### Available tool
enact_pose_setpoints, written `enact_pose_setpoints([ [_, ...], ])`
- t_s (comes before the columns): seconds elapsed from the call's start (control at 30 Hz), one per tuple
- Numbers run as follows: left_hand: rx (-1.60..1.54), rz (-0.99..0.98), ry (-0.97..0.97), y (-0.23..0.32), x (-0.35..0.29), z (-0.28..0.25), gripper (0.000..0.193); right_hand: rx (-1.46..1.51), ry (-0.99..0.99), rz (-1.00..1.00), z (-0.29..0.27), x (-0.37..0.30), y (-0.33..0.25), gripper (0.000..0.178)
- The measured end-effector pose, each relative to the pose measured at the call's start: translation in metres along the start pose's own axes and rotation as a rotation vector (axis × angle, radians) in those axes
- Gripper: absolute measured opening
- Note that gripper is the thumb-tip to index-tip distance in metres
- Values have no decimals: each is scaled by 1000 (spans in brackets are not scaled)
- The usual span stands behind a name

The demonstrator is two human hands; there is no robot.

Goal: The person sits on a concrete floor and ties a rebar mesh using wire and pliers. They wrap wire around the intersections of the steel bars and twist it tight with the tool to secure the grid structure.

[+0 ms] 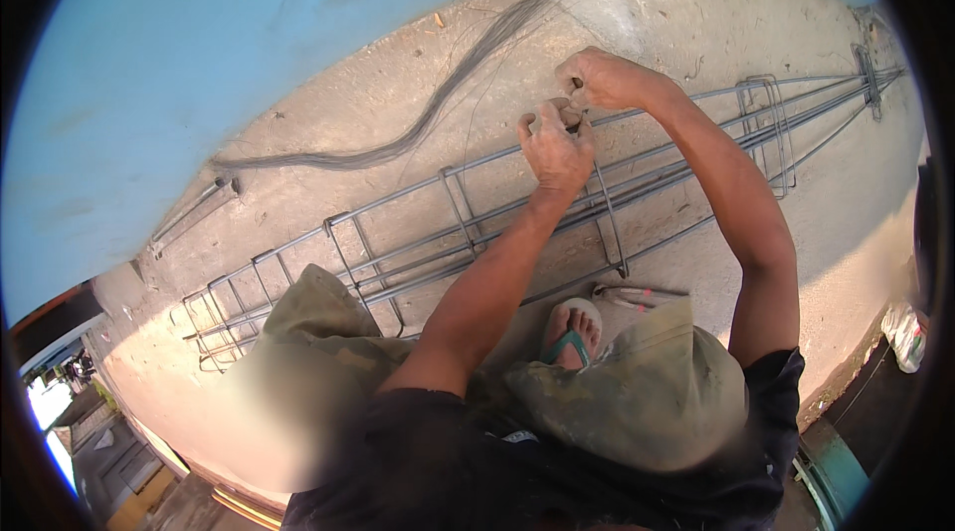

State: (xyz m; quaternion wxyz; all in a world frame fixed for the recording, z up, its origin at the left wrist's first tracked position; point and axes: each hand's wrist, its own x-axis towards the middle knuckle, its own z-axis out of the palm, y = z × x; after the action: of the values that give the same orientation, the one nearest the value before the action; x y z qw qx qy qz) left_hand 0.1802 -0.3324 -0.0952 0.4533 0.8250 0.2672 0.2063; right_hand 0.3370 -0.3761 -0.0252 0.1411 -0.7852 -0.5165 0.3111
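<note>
A long cage of steel reinforcing bars [388,201] lies across the ground in front of me, with square stirrups [608,203] around the bars. My left hand [559,148] is at the cage's far top bar, beside a stirrup corner, its fingertips curled together. Just beyond it, my right hand [609,82] is closed in a pinch, close to the left fingertips. Whatever the fingers grip is too small or hidden to make out. A loose bundle of thin dark tie wire [438,103] lies on the ground beyond the cage, to the left of my hands.
A blue wall [249,44] rises along the far side. Loose stirrups [766,133] stand stacked around the bars at the right. A hand tool with worn handles [642,295] lies by my sandalled foot [574,335]. Short metal pieces [194,213] rest near the wall.
</note>
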Motion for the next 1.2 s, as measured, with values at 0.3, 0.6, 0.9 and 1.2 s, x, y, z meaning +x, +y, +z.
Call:
enact_pose_setpoints([
  [0.3, 13, -5, -78, 2, -2, -9, 39, 198, -41, 464, 17, -64, -17, 19],
  [0.6, 77, 116, -112, -13, 2, -8, 21, 663, 624, 358, 43, -142, -74, 37],
  [0.9, 132, -71, -370, 4, 12, -28, 36, -190, 359, 570, 260, -309, -94, 63],
  [1.2, 239, -133, -575, 4, 22, -39, 49, -25, 355, 451, 276, -346, -67, 18],
])
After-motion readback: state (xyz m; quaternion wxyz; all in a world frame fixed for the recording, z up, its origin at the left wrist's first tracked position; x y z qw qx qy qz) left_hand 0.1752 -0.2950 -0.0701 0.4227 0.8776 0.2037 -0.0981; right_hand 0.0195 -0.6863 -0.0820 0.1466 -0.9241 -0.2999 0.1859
